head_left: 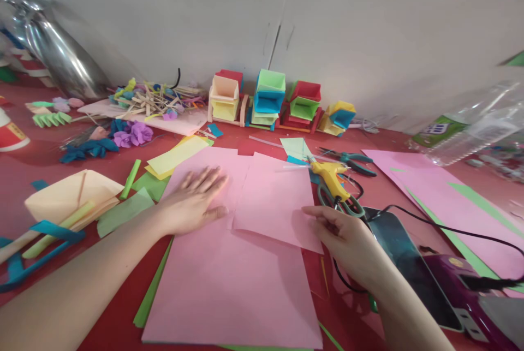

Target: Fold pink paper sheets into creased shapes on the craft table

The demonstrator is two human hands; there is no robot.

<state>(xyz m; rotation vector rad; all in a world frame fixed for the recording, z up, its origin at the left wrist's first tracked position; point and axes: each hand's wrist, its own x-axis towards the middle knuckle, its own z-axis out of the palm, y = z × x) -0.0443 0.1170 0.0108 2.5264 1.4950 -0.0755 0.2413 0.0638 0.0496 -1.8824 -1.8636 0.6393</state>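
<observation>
My left hand (192,203) lies flat with its fingers spread on a large pink paper sheet (229,291). On top of that sheet rests a smaller pink paper piece (274,198), its right side overhanging the edge. My right hand (347,244) has its fingers closed at the right edge of the smaller piece; the thumb's grip is partly hidden. Just beyond the right hand lie a yellow glue gun (333,179) and scissors (352,207) with grey-green handles. Green paper (153,285) shows from under the large sheet.
Folded paper boxes (268,101) stand along the wall. Pliers (358,161), a phone (409,263), a purple device (458,285) and pink sheets (421,182) are on the right. Paper strips (61,231), crepe flowers (133,134) and a steel jug (65,51) occupy the left.
</observation>
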